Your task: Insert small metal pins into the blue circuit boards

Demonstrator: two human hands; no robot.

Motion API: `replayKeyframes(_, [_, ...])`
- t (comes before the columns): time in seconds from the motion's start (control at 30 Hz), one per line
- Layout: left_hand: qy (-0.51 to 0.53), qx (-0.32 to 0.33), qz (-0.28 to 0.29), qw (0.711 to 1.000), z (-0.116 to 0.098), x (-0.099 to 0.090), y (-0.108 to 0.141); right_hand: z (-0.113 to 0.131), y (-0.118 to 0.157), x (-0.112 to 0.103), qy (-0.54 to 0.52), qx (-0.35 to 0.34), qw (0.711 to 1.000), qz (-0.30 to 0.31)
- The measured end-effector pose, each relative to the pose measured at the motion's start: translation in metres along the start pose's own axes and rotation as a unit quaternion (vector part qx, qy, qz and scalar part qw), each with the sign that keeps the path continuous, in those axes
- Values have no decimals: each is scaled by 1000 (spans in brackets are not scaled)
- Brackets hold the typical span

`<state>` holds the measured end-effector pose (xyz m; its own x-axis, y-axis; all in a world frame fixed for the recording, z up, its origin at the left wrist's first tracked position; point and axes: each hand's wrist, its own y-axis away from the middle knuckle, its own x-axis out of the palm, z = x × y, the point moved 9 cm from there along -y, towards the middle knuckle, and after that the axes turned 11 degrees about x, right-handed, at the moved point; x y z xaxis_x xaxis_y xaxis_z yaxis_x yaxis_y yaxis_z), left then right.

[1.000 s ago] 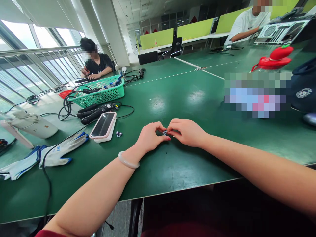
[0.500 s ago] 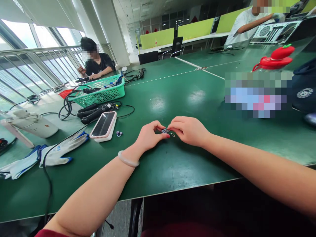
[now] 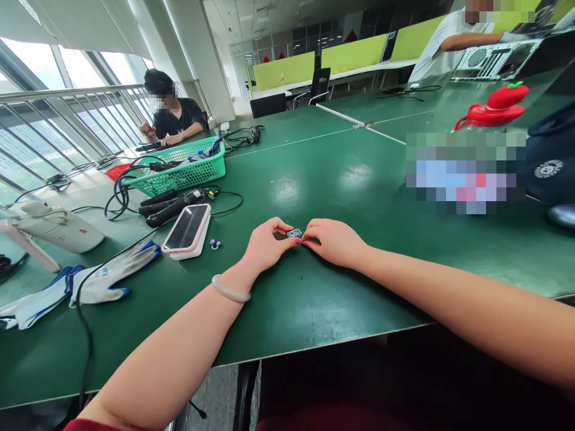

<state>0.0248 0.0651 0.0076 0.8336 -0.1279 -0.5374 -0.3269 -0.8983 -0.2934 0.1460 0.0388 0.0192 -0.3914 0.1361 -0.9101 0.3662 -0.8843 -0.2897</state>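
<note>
Between the thumb and fingers of my left hand [image 3: 268, 244] is a small dark patterned piece [image 3: 294, 233], held just above or on the green table [image 3: 332, 299]. My right hand [image 3: 335, 240] is pinched at the right end of that piece, its fingertips almost touching my left thumb. What the right fingertips hold, if anything, is too small to make out. A phone in a pink case [image 3: 186, 230] lies left of my left hand, and a tiny dark and white object [image 3: 215, 244] rests beside it.
White and blue gloves [image 3: 112, 274] and a black cable lie at the left. Behind them are a green basket [image 3: 179, 178] and black tools [image 3: 168, 206]. A red-lidded bottle [image 3: 492, 114] and a dark bag [image 3: 550, 161] stand at the right. Two people sit or work across the table.
The patterned piece between my hands now shows more of its face. My right hand has shifted slightly left, and the small light strip seen under its fingers no longer shows.
</note>
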Motion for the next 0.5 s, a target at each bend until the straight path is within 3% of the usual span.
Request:
replayKeyframes(0.23, [-48, -13, -5, 999, -3, -3, 1, 7, 6, -26, 38, -23, 993, -106])
replayKeyframes(0.5, [-58, -4, -5, 998, -6, -2, 2, 26, 12, -21, 126, -114, 980, -99])
